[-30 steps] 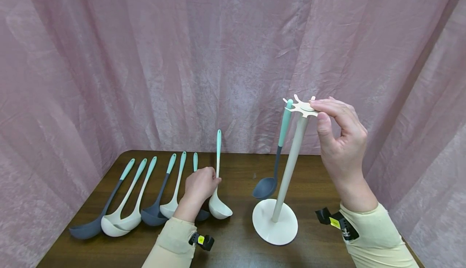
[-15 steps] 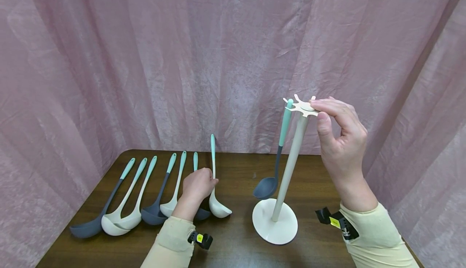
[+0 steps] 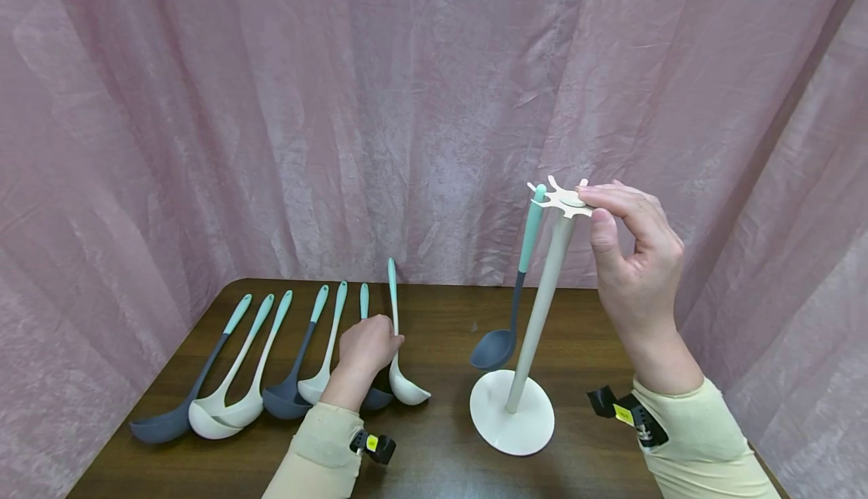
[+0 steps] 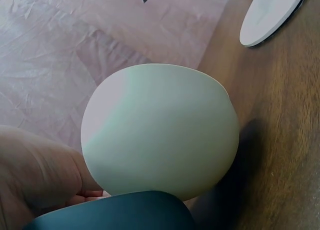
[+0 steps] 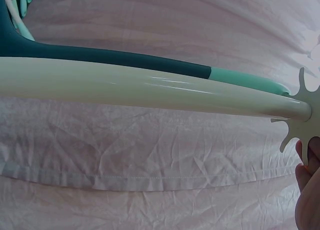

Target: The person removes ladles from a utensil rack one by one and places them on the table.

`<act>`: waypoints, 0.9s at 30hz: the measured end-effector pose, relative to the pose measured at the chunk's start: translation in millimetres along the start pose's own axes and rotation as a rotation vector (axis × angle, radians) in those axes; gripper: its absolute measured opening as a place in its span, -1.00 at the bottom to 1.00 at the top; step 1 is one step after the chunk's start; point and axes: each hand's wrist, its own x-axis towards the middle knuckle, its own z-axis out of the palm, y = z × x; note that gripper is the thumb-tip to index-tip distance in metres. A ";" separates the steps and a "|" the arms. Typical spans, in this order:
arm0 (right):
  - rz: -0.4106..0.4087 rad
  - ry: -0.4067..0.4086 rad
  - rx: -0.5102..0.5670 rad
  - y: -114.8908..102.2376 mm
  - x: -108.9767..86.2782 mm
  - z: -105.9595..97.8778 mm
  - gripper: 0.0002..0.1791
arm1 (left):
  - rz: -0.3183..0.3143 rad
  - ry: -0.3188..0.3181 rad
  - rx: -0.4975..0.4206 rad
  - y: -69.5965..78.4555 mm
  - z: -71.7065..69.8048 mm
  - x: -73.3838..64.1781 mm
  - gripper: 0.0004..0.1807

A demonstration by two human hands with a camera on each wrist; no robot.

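Observation:
A white ladle with a mint handle (image 3: 409, 389) is held by its shaft in my left hand (image 3: 369, 342), the handle pointing up and back. Its round bowl (image 4: 160, 132) fills the middle of the left wrist view, close over the table. A dark grey ladle (image 3: 377, 399) lies partly hidden behind that hand. My right hand (image 3: 637, 258) pinches the hooked top of a white utensil stand (image 3: 552, 280) between thumb and fingers. From one hook of the stand hangs another dark grey ladle (image 3: 493, 350), its mint handle (image 5: 245, 80) alongside the pole in the right wrist view.
Several ladles lie in a row on the left of the brown table (image 3: 447, 446), among them a dark grey ladle (image 3: 163, 428), a white ladle (image 3: 242, 413) and another grey ladle (image 3: 286, 401). The stand's round base (image 3: 529, 439) rests right of centre. A pink curtain (image 3: 434, 107) hangs behind.
The white ladle's handle has tipped left and come lower, and my left hand has shifted slightly left with it. My right hand and the stand look unmoved.

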 end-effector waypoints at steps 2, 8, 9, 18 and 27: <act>-0.001 0.002 0.001 -0.6 -0.1 0.0 -0.58 | -0.003 -0.004 0.001 -0.4 -0.1 0.0 -0.54; -0.001 0.004 0.001 -1.2 -0.3 0.0 -0.56 | -0.011 -0.023 0.017 -2.5 1.2 0.1 -0.58; 0.000 0.003 0.001 -1.2 -0.4 0.0 -0.56 | -0.012 -0.024 0.020 -2.7 1.5 0.2 -0.58; 0.000 0.004 -0.002 -0.7 -0.8 -1.0 -0.56 | -0.026 -0.034 0.045 -3.1 4.3 1.0 -0.58; 0.001 0.003 -0.001 -0.9 -1.5 -1.5 -0.57 | -0.025 -0.035 0.057 -3.9 5.5 1.6 -0.59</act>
